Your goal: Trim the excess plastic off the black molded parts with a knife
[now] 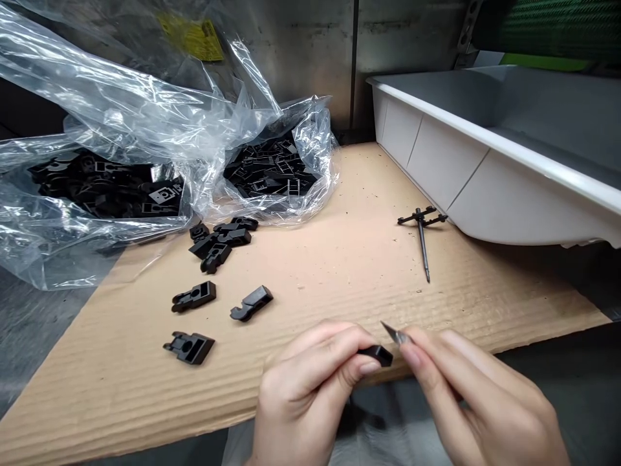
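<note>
Between its thumb and fingers, my left hand (315, 382) pinches a small black plastic part (379, 354), whose squared end points right. My right hand (478, 388) grips a craft knife (395, 332) close to its tip. The pointed blade shows just above the part and a little apart from it; the handle is hidden in my fingers. Left of my hands lie loose black plastic clips, among them one nearest (251, 303) and two further left. A small heap of similar clips (223, 241) sits behind them.
Two clear plastic bags hold many black parts, a left bag (43, 255) and a middle bag (327, 152). A black branched sprue (421, 236) lies near the white bin (427, 152). Everything rests on a cardboard sheet (121, 395), its front edge beneath my hands.
</note>
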Action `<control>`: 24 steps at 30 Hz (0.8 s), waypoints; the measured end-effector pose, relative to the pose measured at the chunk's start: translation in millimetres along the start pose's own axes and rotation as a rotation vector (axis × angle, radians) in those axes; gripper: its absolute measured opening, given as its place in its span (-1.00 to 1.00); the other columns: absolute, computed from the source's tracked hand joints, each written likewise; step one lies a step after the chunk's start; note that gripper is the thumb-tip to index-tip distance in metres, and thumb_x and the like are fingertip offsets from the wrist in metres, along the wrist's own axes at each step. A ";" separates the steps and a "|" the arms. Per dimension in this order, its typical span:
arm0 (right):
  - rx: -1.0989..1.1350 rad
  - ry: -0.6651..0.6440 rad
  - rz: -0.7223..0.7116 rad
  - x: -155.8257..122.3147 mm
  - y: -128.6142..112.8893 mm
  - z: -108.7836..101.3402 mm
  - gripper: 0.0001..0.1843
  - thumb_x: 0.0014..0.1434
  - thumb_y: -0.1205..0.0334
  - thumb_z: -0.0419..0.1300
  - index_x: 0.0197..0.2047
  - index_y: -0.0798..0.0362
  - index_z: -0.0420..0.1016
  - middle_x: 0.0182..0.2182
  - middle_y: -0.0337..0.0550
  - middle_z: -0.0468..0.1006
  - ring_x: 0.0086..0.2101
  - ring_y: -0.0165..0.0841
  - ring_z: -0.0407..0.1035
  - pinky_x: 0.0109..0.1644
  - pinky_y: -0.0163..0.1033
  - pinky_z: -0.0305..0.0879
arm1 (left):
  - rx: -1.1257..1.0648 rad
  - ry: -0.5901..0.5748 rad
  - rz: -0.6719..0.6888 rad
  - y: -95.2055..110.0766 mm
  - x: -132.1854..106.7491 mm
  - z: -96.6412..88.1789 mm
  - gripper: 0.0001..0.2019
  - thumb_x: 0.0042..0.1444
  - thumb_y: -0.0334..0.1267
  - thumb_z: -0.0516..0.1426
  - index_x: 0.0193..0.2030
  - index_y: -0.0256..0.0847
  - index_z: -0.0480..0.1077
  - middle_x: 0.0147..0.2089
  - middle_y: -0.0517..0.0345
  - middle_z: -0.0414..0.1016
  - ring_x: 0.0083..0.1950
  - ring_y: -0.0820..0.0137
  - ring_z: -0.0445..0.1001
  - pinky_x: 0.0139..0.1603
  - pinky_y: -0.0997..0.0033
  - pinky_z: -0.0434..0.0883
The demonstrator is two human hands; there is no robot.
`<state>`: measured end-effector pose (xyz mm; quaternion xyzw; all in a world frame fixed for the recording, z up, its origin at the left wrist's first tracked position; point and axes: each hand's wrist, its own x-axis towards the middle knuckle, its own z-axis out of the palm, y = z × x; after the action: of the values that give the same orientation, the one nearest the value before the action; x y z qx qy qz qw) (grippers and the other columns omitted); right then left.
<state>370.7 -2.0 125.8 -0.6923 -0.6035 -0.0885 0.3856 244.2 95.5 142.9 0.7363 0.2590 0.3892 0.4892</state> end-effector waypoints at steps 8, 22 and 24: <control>0.171 -0.048 0.099 -0.7 1.5 -5.5 -0.82 0.19 0.41 0.06 -0.15 0.07 0.38 -0.37 -0.28 0.58 -0.40 -0.56 0.47 -0.25 -0.62 0.32 | 0.027 0.000 -0.032 0.0 -1.5 0.0 -0.82 0.07 -0.51 0.17 -0.36 -0.12 0.47 -0.36 0.34 0.48 -0.32 0.56 0.46 -0.28 0.76 0.36; 0.169 0.080 0.029 3.4 -22.4 16.3 -0.55 0.14 0.41 0.11 0.12 0.10 0.30 -0.34 -0.12 0.54 -0.40 -0.40 0.43 -0.30 -0.34 0.38 | -0.074 0.066 -0.099 1.7 0.9 2.6 -0.72 -0.03 -0.57 0.21 -0.33 -0.05 0.55 -0.35 0.33 0.55 -0.32 0.53 0.50 -0.28 0.76 0.41; 0.220 0.103 0.034 -0.1 -21.6 19.7 -0.53 0.11 0.47 0.11 0.12 0.13 0.29 -0.32 -0.11 0.56 -0.36 -0.40 0.45 -0.25 -0.36 0.38 | -0.119 0.070 -0.141 1.6 1.4 2.7 -0.74 -0.03 -0.56 0.21 -0.35 -0.05 0.56 -0.37 0.33 0.55 -0.33 0.52 0.51 -0.29 0.75 0.42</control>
<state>344.4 10.0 121.4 -0.6506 -0.5770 -0.0507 0.4912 247.2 94.6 144.2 0.6717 0.3035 0.3938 0.5491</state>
